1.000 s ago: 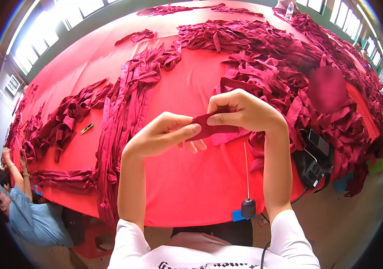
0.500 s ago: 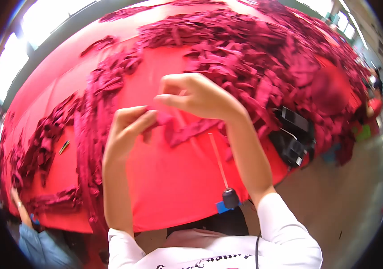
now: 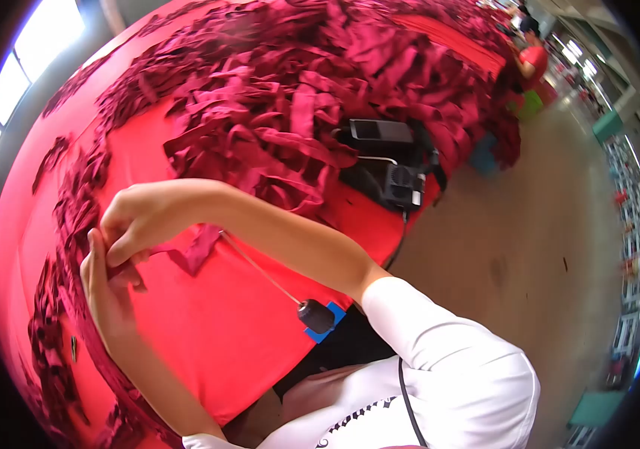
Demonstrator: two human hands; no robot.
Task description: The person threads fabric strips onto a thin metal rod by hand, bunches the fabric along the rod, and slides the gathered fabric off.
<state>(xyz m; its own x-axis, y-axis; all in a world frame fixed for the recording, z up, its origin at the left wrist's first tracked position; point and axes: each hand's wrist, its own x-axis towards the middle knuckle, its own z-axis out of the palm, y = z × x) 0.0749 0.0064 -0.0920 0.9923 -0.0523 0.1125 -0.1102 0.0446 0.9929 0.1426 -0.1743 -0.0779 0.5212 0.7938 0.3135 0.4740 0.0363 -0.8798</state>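
My left hand point(image 3: 105, 280) is at the left of the red-covered table, its fingers closed on a maroon fabric strip point(image 3: 199, 253). The strip's loose part trails right across the red cloth, under my right forearm. My right hand point(image 3: 139, 215) is closed in a pinch right against the left fingertips; what lies between its fingers is hidden. Just beyond both hands runs a long band of maroon strips point(image 3: 80, 191). A thin rod with a black weight-like end point(image 3: 315, 316) rests near the table edge, over a blue square point(image 3: 335, 318).
A large heap of maroon strips point(image 3: 282, 97) covers the far side of the table. A black flat device point(image 3: 381, 133) and a smaller boxy device point(image 3: 404, 185) with cables lie at the right edge. Beyond, a person in red point(image 3: 534, 60) stands by the table.
My view has turned to the right. The right hand has come from apart to meet the left fingertips, and the strip is still in the left hand.
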